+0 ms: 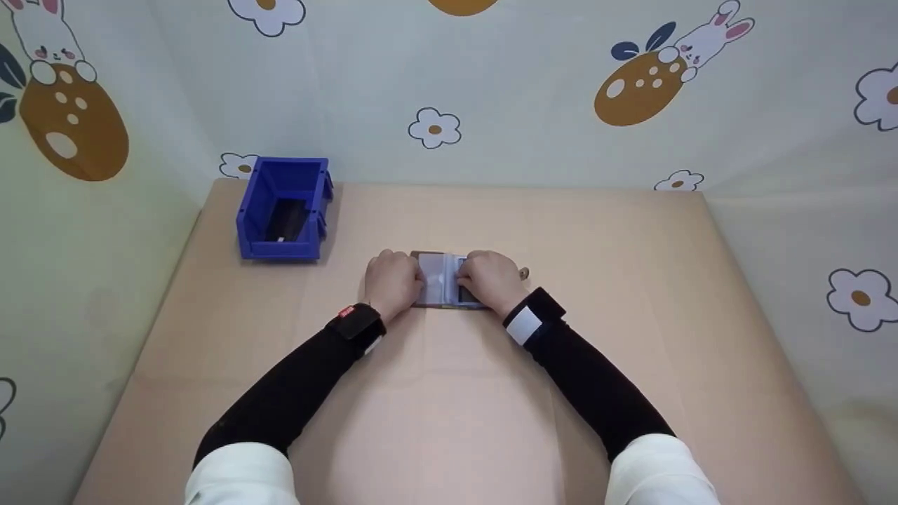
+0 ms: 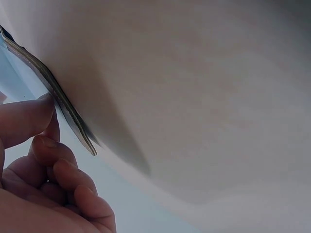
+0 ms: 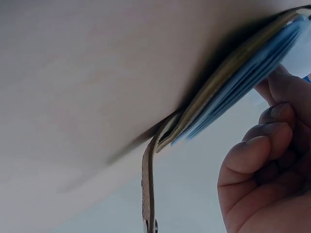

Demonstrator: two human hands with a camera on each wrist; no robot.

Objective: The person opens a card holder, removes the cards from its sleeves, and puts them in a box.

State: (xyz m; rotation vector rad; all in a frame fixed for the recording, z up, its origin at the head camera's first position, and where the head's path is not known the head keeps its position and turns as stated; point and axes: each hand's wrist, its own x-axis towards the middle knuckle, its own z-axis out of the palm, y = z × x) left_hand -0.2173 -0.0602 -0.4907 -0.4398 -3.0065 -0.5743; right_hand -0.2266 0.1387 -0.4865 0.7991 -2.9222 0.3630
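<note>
A small card holder (image 1: 432, 280) lies spread open on the table, its clear plastic sleeves (image 1: 449, 279) showing between my two hands. My left hand (image 1: 393, 280) is at its left side, thumb and forefinger pinching at the edge and the other fingers curled in. On the right side, my right hand (image 1: 493, 279) pinches at the sleeves, covering part of a dark panel. In the right wrist view the bluish sleeves (image 3: 243, 80) stack in layers inside the brown cover. A narrow strap (image 3: 148, 179) with a metal snap sticks out beyond that cover.
At the back left of the table (image 1: 617, 238) stands a blue plastic bin (image 1: 280, 250) with a flat black object (image 1: 286, 219) inside. Patterned curtains (image 1: 365, 91) hang behind the table and along both sides.
</note>
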